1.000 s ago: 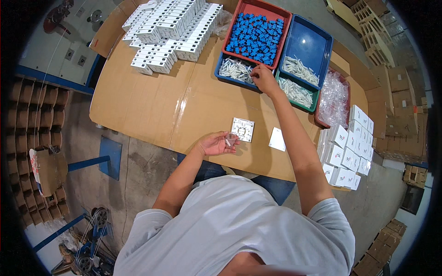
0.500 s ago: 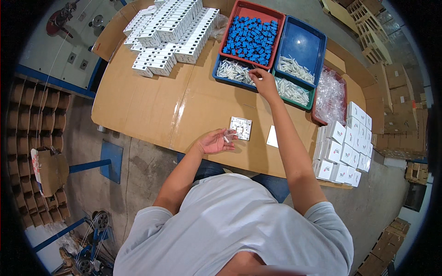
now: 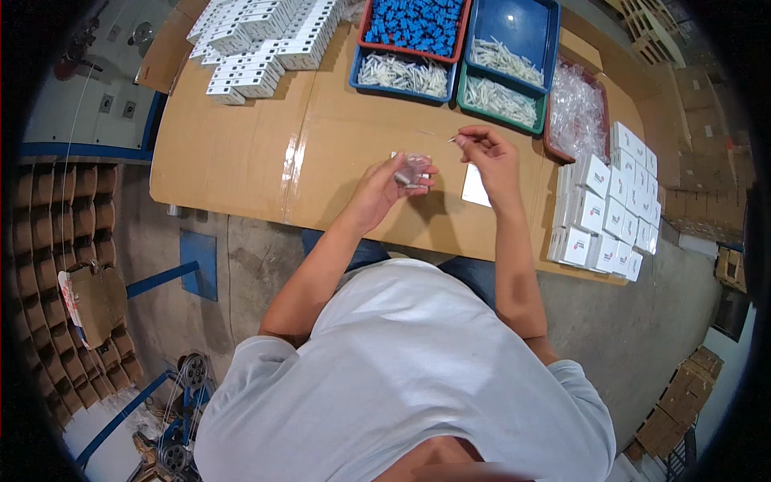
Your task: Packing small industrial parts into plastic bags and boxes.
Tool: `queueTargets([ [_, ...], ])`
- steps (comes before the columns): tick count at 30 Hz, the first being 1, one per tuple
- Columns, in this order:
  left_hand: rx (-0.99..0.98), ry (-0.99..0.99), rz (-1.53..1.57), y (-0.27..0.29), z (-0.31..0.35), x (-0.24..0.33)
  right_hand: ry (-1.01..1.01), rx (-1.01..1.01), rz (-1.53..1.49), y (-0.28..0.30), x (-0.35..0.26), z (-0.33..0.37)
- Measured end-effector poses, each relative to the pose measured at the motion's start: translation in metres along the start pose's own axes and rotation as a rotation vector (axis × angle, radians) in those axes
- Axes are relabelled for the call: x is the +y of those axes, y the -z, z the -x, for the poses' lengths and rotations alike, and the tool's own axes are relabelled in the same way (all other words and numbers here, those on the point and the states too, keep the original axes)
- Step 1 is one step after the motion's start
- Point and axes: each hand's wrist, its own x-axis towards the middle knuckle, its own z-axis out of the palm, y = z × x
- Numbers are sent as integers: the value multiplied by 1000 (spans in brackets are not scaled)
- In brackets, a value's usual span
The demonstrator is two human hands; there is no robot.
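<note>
My left hand (image 3: 377, 193) is closed round a crumpled clear plastic bag (image 3: 413, 170), fingers curled at its sides. White edges show beneath the bag, where a white square plate lay. Whether the plate is in the hand or under it, I cannot tell. To the right, my right hand (image 3: 494, 165) is raised over the table, pinching a small slim whitish piece (image 3: 453, 139) between thumb and fingertips. A flat white card (image 3: 475, 189) lies on the cardboard surface just below that hand.
Behind my hands stand a blue tray (image 3: 356, 74) and a green tray (image 3: 526, 122) of small whitish pieces, plus a red tray (image 3: 464, 42) of blue parts. Clear bags (image 3: 577, 108) fill a tray at right. White boxes (image 3: 602, 213) stack at right, more boxes (image 3: 265, 48) far left.
My right hand has come back from the blue tray with a small whitish piece. The left hand and clear bag have moved over the square plate's spot. The whole view has shifted.
</note>
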Motion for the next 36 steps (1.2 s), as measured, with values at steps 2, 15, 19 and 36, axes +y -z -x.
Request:
queueTargets([
  [2, 33, 5, -66, -30, 0, 15, 12, 18, -59, 2, -26, 12],
  [15, 8, 187, 11, -71, 9, 16, 212, -191, 381, 11, -79, 31],
  [19, 29, 181, -25, -70, 11, 15, 220, -337, 463, 14, -82, 24],
  [36, 88, 113, -41, -64, 9, 13, 77, -679, 367, 6, -71, 7],
])
